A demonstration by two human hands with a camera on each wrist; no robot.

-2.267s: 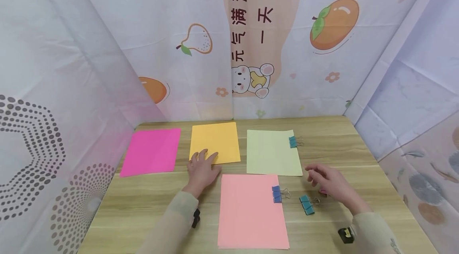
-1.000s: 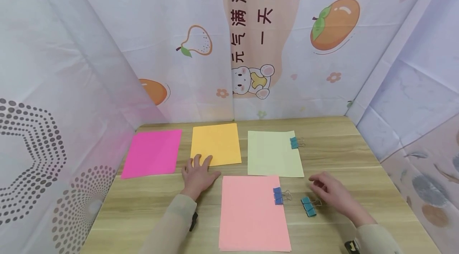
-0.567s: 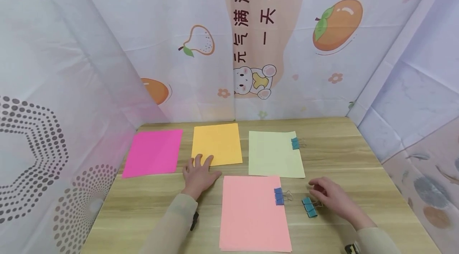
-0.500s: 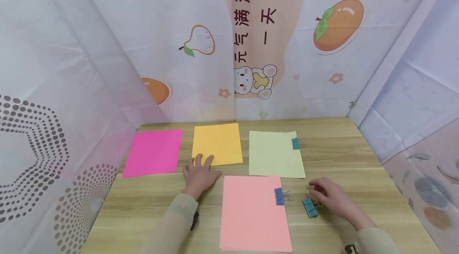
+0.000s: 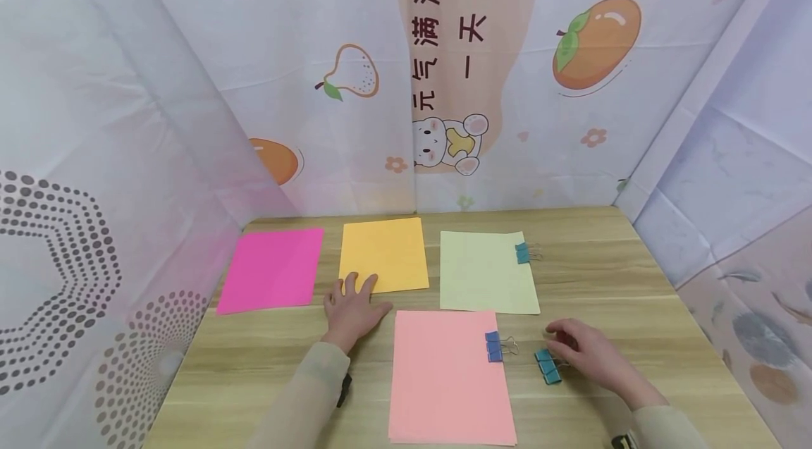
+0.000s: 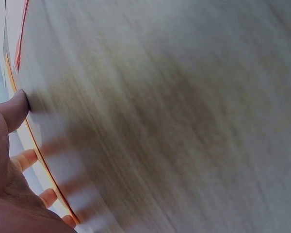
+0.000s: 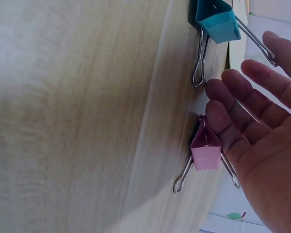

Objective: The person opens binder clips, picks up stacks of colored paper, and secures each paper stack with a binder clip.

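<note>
In the head view my left hand rests with spread fingers on the near edge of the orange-yellow paper. The left wrist view shows its fingertips along that paper's edge. My right hand hovers low at the right, fingers loosely bent and holding nothing. Beside it lies a teal binder clip; in the right wrist view the thumb is close to one wire handle of that teal clip. A pink binder clip stands by the little finger, hidden under the hand in the head view.
Salmon-pink sheets in front carry a blue binder clip. Pale green paper behind has another teal binder clip on its right edge. Magenta paper lies far left. Printed cloth surrounds the wooden table.
My left hand has slid slightly back towards me, fingers now at the yellow paper's near edge. The right hand has moved a little nearer to me, beside the loose teal clip, covering the pink one.
</note>
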